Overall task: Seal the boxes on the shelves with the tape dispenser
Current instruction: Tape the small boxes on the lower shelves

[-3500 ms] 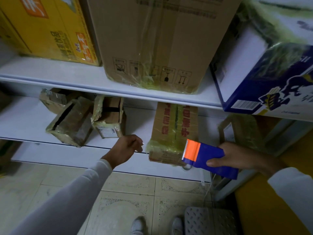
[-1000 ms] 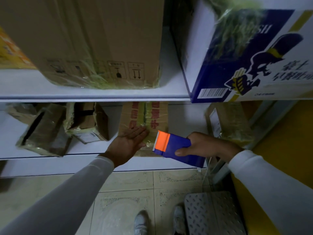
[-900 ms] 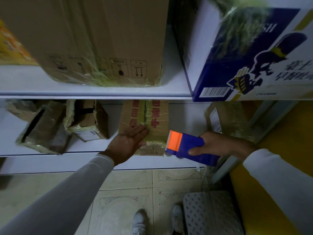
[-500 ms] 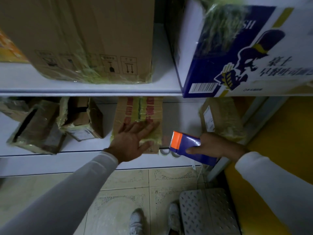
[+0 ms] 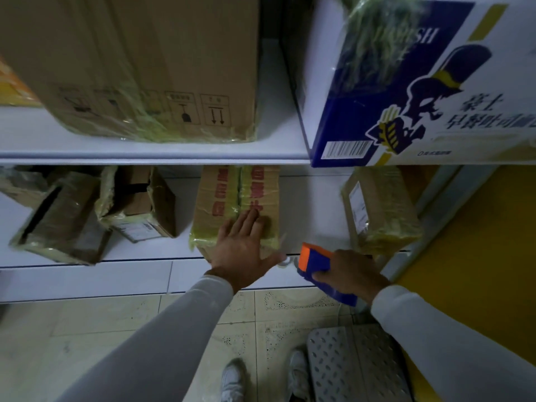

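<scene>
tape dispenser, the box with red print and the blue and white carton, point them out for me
tape dispenser point(image 5: 316, 264): head view, on its blue body beside the orange end.
box with red print point(image 5: 220, 198): head view, on its top face.
blue and white carton point(image 5: 342, 123): head view, on its blue front panel.

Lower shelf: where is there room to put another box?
Bare lower shelf shows between the red-lettered box under the left hand and the labelled box on the right. A narrower strip lies left of the red-lettered box. The far left is crowded with crumpled boxes.
</scene>
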`<act>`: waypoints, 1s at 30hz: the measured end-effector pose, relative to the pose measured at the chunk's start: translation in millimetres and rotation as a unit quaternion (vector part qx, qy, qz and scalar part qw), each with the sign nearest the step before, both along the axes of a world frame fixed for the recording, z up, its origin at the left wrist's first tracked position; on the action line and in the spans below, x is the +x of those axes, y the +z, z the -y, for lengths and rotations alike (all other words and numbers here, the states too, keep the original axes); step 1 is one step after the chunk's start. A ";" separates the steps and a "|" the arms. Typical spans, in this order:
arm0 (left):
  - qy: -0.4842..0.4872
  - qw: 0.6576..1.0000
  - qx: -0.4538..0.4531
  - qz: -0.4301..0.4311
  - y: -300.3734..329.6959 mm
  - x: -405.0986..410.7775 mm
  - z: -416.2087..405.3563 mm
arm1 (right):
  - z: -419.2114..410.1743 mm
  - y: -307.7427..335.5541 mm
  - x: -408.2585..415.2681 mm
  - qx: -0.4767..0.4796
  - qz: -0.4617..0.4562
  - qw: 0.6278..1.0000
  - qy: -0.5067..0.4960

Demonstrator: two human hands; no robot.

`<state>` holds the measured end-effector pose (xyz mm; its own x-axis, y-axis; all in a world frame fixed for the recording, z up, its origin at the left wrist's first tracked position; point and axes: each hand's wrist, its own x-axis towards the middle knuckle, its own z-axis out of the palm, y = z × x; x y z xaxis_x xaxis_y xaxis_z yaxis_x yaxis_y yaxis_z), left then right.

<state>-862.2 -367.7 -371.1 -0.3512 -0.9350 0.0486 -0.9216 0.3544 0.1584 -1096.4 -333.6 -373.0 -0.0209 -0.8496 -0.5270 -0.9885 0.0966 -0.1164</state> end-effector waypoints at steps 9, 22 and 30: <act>0.122 0.990 0.020 0.070 3.4 -42.8 8.2 | -17.1 12.4 -15.8 -0.051 0.126 0.988 -0.079; 0.008 0.998 -0.006 0.064 1.3 -2.4 -5.1 | -12.9 26.5 -6.5 -0.053 0.210 0.973 -0.081; -0.171 0.977 0.040 0.119 8.8 50.9 -7.9 | -25.0 41.6 -24.7 -0.070 0.263 0.958 -0.092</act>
<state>-811.3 -359.8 -362.3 -0.6369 -0.7578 -0.1419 -0.7650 0.6440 -0.0060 -1121.2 -308.6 -331.4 0.0603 -0.9201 -0.3870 -0.7570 0.2106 -0.6186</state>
